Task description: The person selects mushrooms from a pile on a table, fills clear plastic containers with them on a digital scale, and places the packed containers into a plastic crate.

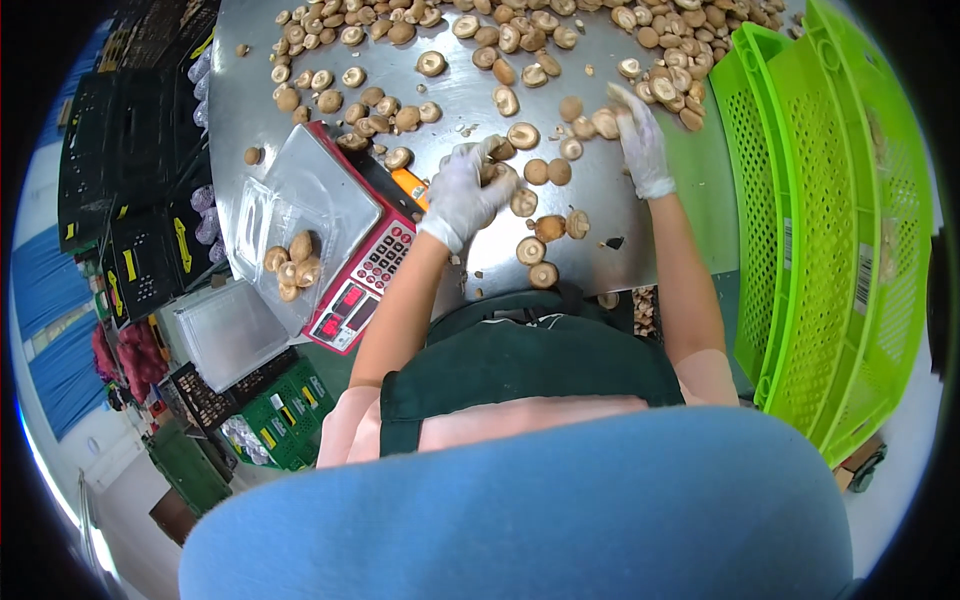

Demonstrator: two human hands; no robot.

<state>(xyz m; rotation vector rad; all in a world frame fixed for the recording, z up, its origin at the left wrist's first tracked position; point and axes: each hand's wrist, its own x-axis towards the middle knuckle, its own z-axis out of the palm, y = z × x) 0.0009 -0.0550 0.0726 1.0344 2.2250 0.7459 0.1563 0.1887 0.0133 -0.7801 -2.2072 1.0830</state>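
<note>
My left hand [469, 191], in a thin white glove, curls around shiitake mushrooms [495, 175] just above the metal table. Beside it lie an orange-handled tool [409, 187] and a red digital scale [352, 300]. On the scale's metal plate sits a clear plastic tray [255, 217] with several mushrooms [301, 270] in it. My right hand [645, 146], also gloved, is stretched out with its fingers extended. Its palm side is against or close to a mushroom [606, 123] on the table; contact is unclear. Loose mushrooms [547, 172] lie between my hands.
A large heap of mushrooms [675, 45] spreads along the far side of the steel table [450, 97]. Bright green perforated crates [810, 225] stand at the right. Stacked clear trays [229, 330], black crates [120, 165] and a green crate [281, 412] are at the left.
</note>
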